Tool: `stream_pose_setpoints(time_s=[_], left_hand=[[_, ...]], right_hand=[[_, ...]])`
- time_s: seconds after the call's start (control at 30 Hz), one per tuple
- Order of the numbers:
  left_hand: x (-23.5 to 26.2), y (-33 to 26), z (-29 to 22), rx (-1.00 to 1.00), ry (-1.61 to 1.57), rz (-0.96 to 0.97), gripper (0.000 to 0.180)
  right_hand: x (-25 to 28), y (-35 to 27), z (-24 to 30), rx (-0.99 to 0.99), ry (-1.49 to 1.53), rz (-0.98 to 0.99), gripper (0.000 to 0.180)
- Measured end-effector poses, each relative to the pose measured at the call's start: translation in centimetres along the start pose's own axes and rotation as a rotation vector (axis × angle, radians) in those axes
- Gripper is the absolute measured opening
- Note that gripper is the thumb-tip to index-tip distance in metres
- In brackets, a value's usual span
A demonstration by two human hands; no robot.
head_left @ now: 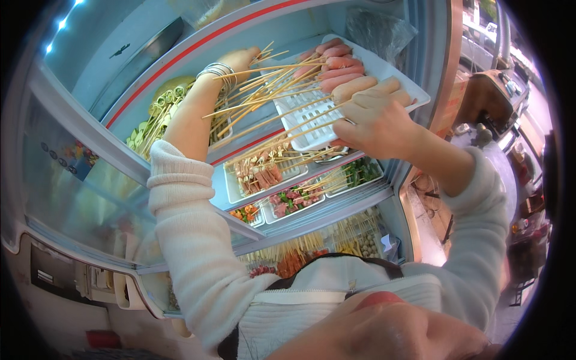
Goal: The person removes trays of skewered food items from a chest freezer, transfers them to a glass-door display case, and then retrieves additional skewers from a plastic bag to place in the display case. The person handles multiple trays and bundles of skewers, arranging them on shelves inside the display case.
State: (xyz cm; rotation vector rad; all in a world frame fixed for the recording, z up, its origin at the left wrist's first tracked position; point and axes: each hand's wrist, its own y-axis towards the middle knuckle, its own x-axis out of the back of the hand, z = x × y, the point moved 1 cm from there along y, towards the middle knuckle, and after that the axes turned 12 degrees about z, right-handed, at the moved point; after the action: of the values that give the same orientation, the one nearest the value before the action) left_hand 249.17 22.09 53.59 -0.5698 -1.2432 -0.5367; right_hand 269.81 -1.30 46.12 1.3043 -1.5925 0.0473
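Note:
A white slotted tray (307,139) sits tilted on the upper shelf of a display case. Pink sausages (342,72) on wooden sticks lie along its far right part, with tan sausages (353,88) nearer. My right hand (378,123) is closed at the tray's near right end, fingers around a tan sausage skewer there. My left hand (241,62), with bracelets at the wrist, reaches in at the stick ends. Its fingers are curled, and thin stick tips (271,55) poke out past them; the grip is partly hidden. Long wooden sticks (264,90) fan out between both hands.
Green vegetable skewers (157,117) lie left of my left forearm. On the shelf below stand white trays of meat skewers (259,174), red-and-green skewers (294,199) and leafy greens (360,173). A clear plastic bag (384,33) lies behind the sausage tray. Sliding glass (78,168) is at left.

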Motion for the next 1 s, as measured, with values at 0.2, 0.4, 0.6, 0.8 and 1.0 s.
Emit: stream_pose_setpoints(time_s=[0.2,0.4,0.6,0.8,1.0], left_hand=[[0.0,-0.4,0.1,-0.095,-0.033,-0.063,0.031],[-0.1,-0.3,0.1,-0.08,-0.004,-0.022,0.034],[0.1,-0.7,-0.5,-0.055,-0.042,0.031,0.043],[0.0,-2.5,0.5,-0.002,-0.09,0.015,0.063],[-0.8,-9.3,3.0,0.221,-0.085,-0.244,0.053]], right_hand=[[-3.7,2.0,-3.4,0.018,-0.004,0.023,0.025],[-6.5,3.1,-5.2,0.013,0.032,-0.024,0.024],[-8.5,2.5,-6.0,0.003,0.076,-0.013,0.024],[-6.2,1.0,-2.9,-0.021,0.13,-0.221,0.031],[-4.6,0.0,5.9,0.156,0.363,-0.27,0.035]])
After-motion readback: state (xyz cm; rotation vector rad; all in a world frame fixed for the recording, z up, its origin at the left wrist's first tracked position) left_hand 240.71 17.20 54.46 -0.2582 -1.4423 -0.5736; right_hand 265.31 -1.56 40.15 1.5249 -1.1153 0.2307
